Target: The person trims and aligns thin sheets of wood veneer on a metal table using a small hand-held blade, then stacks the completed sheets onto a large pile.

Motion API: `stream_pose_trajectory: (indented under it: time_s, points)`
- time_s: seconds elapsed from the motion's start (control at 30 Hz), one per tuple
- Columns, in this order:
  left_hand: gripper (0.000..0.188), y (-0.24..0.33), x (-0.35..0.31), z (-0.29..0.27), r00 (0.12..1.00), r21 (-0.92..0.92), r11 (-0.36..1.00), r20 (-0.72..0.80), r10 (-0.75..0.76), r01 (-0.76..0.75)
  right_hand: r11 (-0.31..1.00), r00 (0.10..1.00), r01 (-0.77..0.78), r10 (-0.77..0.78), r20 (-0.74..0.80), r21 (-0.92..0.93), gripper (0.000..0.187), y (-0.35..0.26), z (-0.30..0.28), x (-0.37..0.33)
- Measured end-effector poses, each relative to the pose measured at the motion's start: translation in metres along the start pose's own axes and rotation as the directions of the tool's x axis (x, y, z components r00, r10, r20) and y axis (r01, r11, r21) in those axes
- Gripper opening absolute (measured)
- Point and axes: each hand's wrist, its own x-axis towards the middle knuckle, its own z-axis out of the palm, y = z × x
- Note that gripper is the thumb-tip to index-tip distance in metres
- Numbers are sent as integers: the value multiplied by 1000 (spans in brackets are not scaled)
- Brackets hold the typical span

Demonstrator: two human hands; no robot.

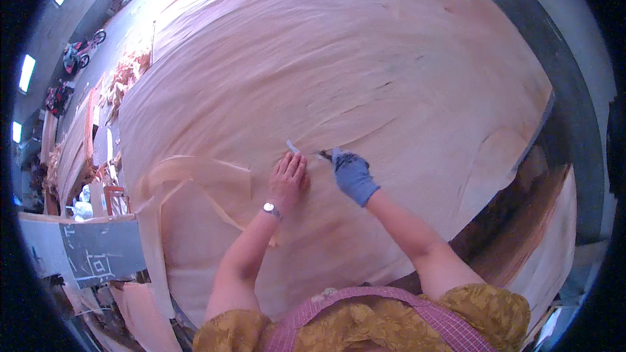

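A wide sheet of pale pinkish-tan wood veneer (pixel 365 104) spreads out before me. My left hand (pixel 289 181) is bare, with a watch on the wrist, and its fingers lie stretched out on the veneer. A short white strip (pixel 293 146), perhaps tape, is at its fingertips. My right hand (pixel 355 177), in a blue glove with dark stains, is closed around a small dark tool (pixel 325 155). The tool's tip points left, toward a thin dark split in the sheet; its exact kind is hidden by the fingers. Long dark cracks run through the veneer just beyond.
Loose narrow veneer strips (pixel 208 164) lie on the sheet at the left. A grey board with chalk marks (pixel 98 254) stands at the lower left, near veneer scraps (pixel 130 75) and a parked motorbike (pixel 83 52). At the right, the sheet's edge drops toward another curled veneer sheet (pixel 548 248).
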Motion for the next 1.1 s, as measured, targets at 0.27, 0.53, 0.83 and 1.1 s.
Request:
stream_pose_trajectory:
  time_s: [0.27,0.53,0.83,1.1]
  points:
    - [60,22,36,-39,970,-42,991,218,-111,123,425,936,-240,339,92,873,22,112,-74,55]
    - [50,58,166,59,987,-135,985,-132,89,-107,409,850,-486,426,309,772,19,135,-64,94]
    - [48,83,199,92,987,-60,986,-57,153,-156,942,949,-229,159,-273,-246,23,208,-59,103]
    - [52,87,197,78,991,-67,993,89,104,-98,746,932,-341,348,101,572,44,208,-104,79]
